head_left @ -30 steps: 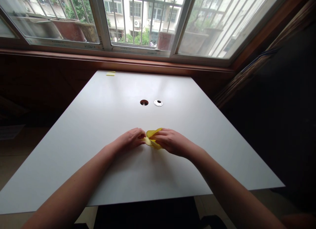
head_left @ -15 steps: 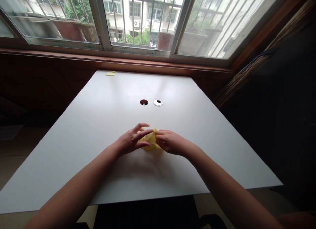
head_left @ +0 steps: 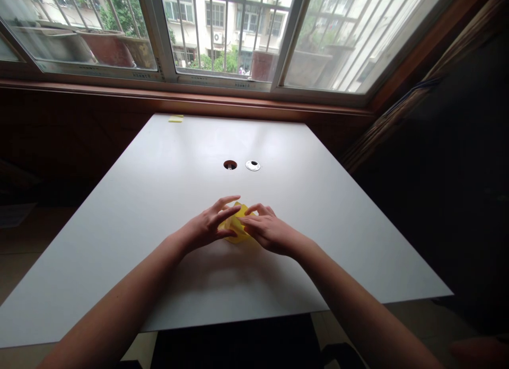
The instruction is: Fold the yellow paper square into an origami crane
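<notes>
A small folded yellow paper (head_left: 235, 227) lies on the white table (head_left: 159, 199), near its front middle. My left hand (head_left: 209, 226) rests on the paper's left side, thumb and a finger pinching it while the other fingers stretch out above. From the right, my right hand (head_left: 268, 231) presses its fingertips down on the paper. Most of the paper is hidden under both hands.
A round cable hole (head_left: 229, 164) and its loose silver cap (head_left: 253, 165) sit in the table beyond the hands. A small yellow pad (head_left: 175, 119) lies at the far left edge. Barred windows (head_left: 226, 35) run behind the table; a dark curtain (head_left: 437, 146) hangs right.
The paper's raised flap has been folded down and the paper now looks smaller. My left hand opened its fingers and moved over it; my right hand shifted slightly left.
</notes>
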Available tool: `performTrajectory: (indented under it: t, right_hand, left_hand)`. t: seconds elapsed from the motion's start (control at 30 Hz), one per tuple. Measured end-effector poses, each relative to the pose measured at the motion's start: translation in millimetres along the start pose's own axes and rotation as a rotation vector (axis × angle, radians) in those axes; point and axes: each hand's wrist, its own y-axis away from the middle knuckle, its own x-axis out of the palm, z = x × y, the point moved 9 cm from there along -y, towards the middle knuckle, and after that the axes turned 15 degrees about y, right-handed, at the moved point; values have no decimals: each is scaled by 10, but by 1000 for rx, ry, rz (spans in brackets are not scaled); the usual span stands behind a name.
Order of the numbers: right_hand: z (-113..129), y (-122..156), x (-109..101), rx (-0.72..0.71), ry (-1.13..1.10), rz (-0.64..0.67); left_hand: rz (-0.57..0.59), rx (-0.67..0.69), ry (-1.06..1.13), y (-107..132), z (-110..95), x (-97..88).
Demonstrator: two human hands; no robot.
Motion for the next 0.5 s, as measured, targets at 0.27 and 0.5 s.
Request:
performTrajectory:
  t: [0.27, 0.5]
  right_hand:
    - [-15, 25, 19, 8, -64, -13]
    - [-418, 290, 20, 192, -262, -266]
  left_hand:
    - [29, -33, -73, -8, -28, -2]
    - [7, 2, -86, 12, -5, -19]
